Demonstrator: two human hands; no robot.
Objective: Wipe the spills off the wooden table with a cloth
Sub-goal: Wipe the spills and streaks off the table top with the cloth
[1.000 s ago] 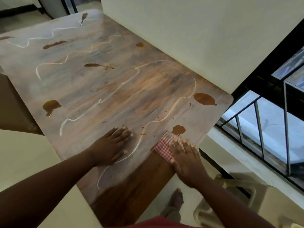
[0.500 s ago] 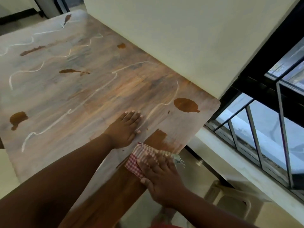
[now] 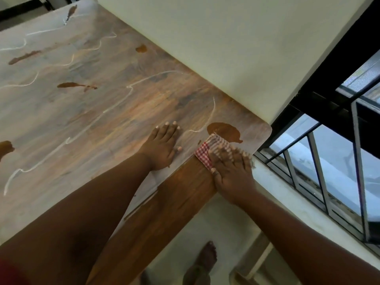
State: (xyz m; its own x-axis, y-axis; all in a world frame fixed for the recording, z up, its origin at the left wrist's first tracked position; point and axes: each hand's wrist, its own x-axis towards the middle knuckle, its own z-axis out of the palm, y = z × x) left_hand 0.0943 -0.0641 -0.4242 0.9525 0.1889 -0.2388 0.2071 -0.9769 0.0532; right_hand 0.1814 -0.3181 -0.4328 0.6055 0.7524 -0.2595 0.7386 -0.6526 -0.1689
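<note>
Head view: right hand (image 3: 232, 171), fingers flat, has pushed the cloth (image 3: 207, 149) farther — onto the brown spill (image 3: 226, 130); left hand (image 3: 162, 147) stays splayed on the table (image 3: 123, 99).

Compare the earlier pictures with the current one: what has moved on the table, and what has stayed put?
The right hand pulled the checked cloth back to the near edge, then pushed it forward to the brown puddle by the corner. The small brown spot is wiped away. The left hand stays flat on the wooden table; farther spills are untouched.
</note>
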